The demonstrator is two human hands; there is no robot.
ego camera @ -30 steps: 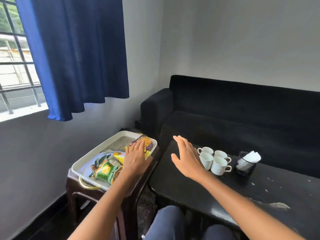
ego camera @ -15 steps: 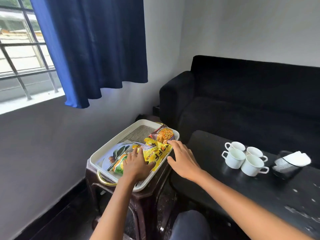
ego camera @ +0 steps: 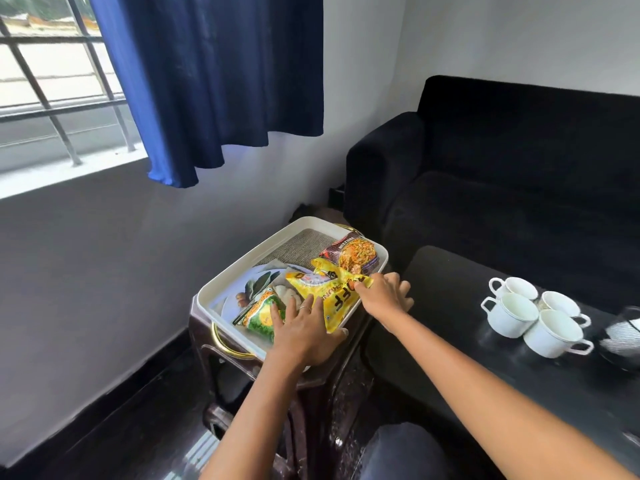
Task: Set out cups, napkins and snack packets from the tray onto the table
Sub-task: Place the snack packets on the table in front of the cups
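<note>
A white tray (ego camera: 242, 271) with gold handles sits on a dark stool and holds three snack packets: yellow (ego camera: 325, 289), green (ego camera: 263, 311) and a dark "mixture" one (ego camera: 355, 252). My left hand (ego camera: 304, 330) lies flat over the green packet and the near end of the yellow one. My right hand (ego camera: 386, 296) pinches the yellow packet's right edge. Several white cups (ego camera: 533, 315) cluster on the black table (ego camera: 450, 306). A napkin holder (ego camera: 623, 336) stands at the right edge, partly cut off.
A black sofa (ego camera: 502, 174) runs behind the table. The dark brown stool (ego camera: 311, 393) under the tray stands between the wall and the table. A blue curtain (ego camera: 221, 77) hangs beside a barred window. My knees are at the bottom.
My right hand left the cups' side of the table, reached over to the tray and took hold of the yellow packet's edge. The left hand shifted toward the packets' near end. The view turned left.
</note>
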